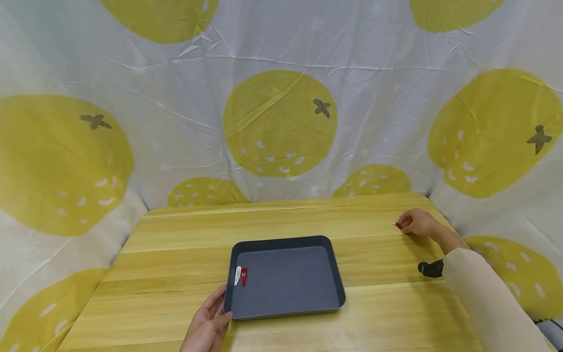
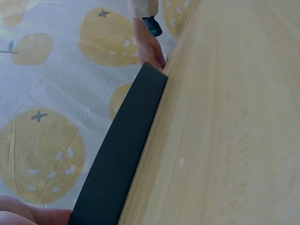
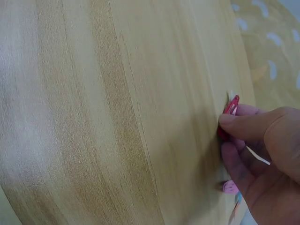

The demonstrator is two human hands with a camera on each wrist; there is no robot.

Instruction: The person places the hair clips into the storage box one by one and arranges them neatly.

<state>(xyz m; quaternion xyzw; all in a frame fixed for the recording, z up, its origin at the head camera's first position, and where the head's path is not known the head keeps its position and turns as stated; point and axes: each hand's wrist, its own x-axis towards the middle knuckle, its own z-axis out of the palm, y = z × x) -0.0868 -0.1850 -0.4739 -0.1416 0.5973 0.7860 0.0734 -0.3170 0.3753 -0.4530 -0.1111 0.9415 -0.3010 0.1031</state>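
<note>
My left hand point(image 1: 206, 320) holds a dark grey baking tray point(image 1: 286, 281) at its front left corner, thumb at the front rim and fingers along the left wall. Inside the tray, against its left side, a white hair clip point(image 1: 238, 275) and a red hair clip point(image 1: 244, 276) lie side by side. Toward the table's back right, my right hand point(image 1: 418, 222) pinches another red hair clip point(image 3: 229, 110) between thumb and fingers, close over the wood. A small white tip point(image 3: 230, 95) shows just behind that clip; its remainder is hidden.
A pink object point(image 3: 230, 187) lies partly hidden beneath my right hand, with something blue and orange point(image 3: 238, 199) beside it. The wooden table point(image 1: 176, 274) ends at a fruit-patterned cloth point(image 1: 176, 122) behind and at both sides. A black wrist device point(image 1: 431, 268) sits by my right sleeve.
</note>
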